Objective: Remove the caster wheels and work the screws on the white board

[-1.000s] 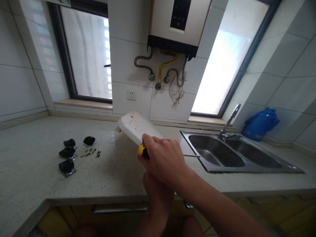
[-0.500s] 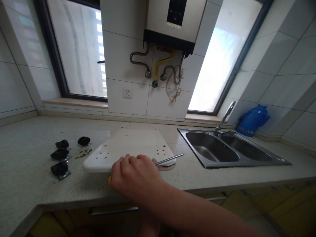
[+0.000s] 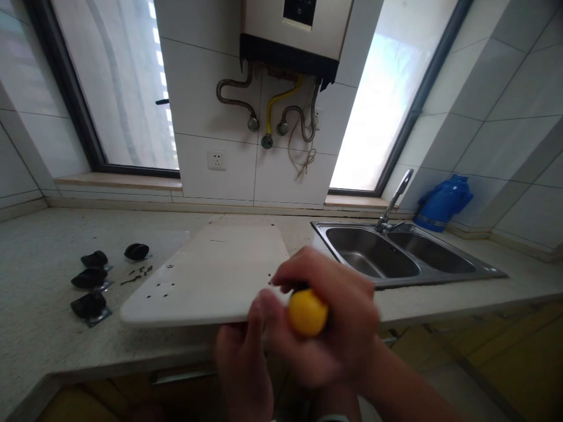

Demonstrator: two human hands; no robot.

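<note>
In my right hand [image 3: 338,316] is a screwdriver [image 3: 308,312], its rounded yellow handle end facing me. The shaft is hidden behind that hand, which is slightly blurred. My left hand [image 3: 246,357] is closed at the front edge of a white board [image 3: 220,264], thumb near the top and fingers curled below the edge. Small screw holes dot the board, which lies on the counter. Left of it stand several black casters [image 3: 89,305] with metal plates. Beside them is a small heap of dark screws [image 3: 138,274].
A double steel sink [image 3: 373,252] with a tap [image 3: 396,199] is set into the counter [image 3: 44,264] on the right. Behind it stands a blue thermos jug [image 3: 443,202]. A water heater [image 3: 294,41] with hoses hangs on the tiled wall.
My right hand has moved right and turned, so the screwdriver handle now points at me instead of the shaft pointing right. My left hand has risen into view at the board's front edge.
</note>
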